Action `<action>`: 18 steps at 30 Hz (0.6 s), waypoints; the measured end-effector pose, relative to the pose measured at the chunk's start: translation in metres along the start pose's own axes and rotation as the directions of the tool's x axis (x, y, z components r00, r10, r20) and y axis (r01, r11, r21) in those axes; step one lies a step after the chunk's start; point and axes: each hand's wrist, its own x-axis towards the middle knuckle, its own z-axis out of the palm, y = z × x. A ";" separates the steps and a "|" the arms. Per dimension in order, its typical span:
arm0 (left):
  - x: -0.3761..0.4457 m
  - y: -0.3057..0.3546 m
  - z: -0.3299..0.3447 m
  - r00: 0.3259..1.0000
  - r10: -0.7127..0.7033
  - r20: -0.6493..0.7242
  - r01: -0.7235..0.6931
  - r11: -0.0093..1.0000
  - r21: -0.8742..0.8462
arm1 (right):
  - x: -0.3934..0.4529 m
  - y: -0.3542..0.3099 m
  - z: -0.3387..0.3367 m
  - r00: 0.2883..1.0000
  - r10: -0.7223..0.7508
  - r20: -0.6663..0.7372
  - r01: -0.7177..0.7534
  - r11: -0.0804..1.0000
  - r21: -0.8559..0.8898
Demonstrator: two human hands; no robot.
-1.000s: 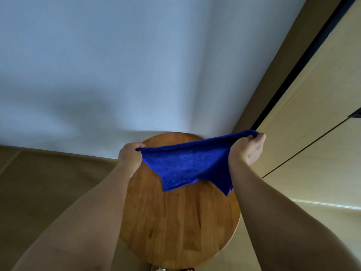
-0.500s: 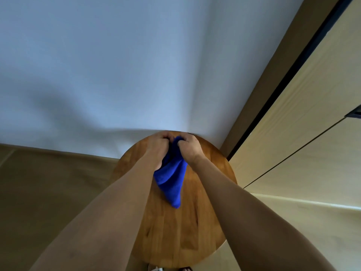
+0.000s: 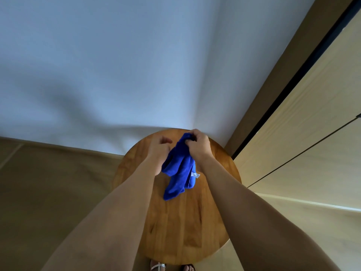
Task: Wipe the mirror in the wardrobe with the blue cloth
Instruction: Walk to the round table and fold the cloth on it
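Head view: the right hand [image 3: 197, 146] sits just above centre, toward 12 o'clock on the round wooden counter [image 3: 175, 227], and its fingers are clenched around the top of the blue cloth [image 3: 178, 169]. The cloth hangs bunched from that grip, trailing toward 6 o'clock, its lower end over the wood; I cannot tell whether it touches. A small white tag [image 3: 196, 175] shows at the cloth's 3 o'clock edge.

The left hand [image 3: 159, 148] is just beside the cloth at its 9 o'clock side, fingers loosely curled with a narrow gap, and the wrist brushes the hanging folds; it grips nothing that can be seen.

Both bare forearms run in from 6 o'clock. A white wall [image 3: 136, 65] fills the 12 o'clock half. Pale wooden wardrobe panels [image 3: 302, 133] with a dark vertical gap stand at 3 o'clock. At 6 o'clock, below the counter rim, 2 sandalled feet [image 3: 158, 266] peek out on the floor [image 3: 48, 182].
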 end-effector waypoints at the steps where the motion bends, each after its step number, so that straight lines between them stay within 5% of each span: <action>1: -0.001 -0.006 -0.002 1.000 -0.003 0.026 0.001 0.997 0.082 | -0.001 -0.003 -0.003 0.999 0.042 -0.001 -0.042 0.996 0.076; 4: -0.001 -0.026 -0.009 0.998 -0.016 0.065 -0.005 0.952 0.306 | 0.001 -0.012 -0.010 0.992 0.124 0.000 -0.119 0.953 0.279; 7: -0.002 -0.040 -0.012 0.998 0.006 0.058 -0.041 0.786 0.616 | 0.004 -0.019 -0.014 0.987 0.163 -0.003 -0.150 0.915 0.375; 11: 0.000 -0.037 -0.018 0.971 0.221 0.093 -0.213 0.618 0.756 | 0.009 -0.020 -0.024 0.981 0.162 -0.109 -0.118 0.936 0.333; 18: 0.001 0.018 -0.021 0.969 0.245 -0.019 -0.217 0.889 0.404 | 0.014 -0.016 -0.057 0.912 0.010 -0.411 -0.021 1.000 -0.023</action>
